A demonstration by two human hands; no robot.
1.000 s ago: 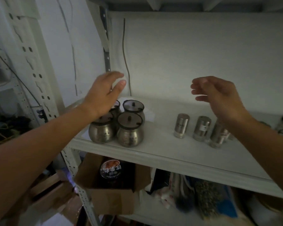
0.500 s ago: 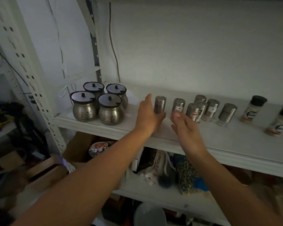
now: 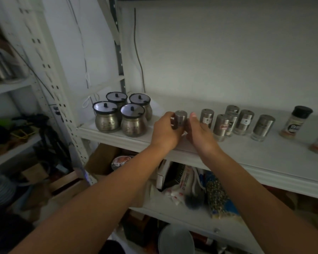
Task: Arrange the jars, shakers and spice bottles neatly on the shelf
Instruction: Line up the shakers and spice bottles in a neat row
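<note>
Left grip (image 3: 165,132) curls its fingers round the leftmost steel shaker (image 3: 180,119), upright on the white shelf (image 3: 255,156) between both hands. Right grip (image 3: 200,135) sits just beside the shaker's other flank, thumb raised; whether it clamps or only steadies, I cannot tell. The two-handed hold probably squares it with the other shakers (image 3: 244,121), lidded jars (image 3: 132,123) on its left.

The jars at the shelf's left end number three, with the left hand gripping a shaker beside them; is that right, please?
Not quite: the head view shows four jars, not three. The rest holds: shelf's left end, left hand gripping a shaker beside them.
</note>
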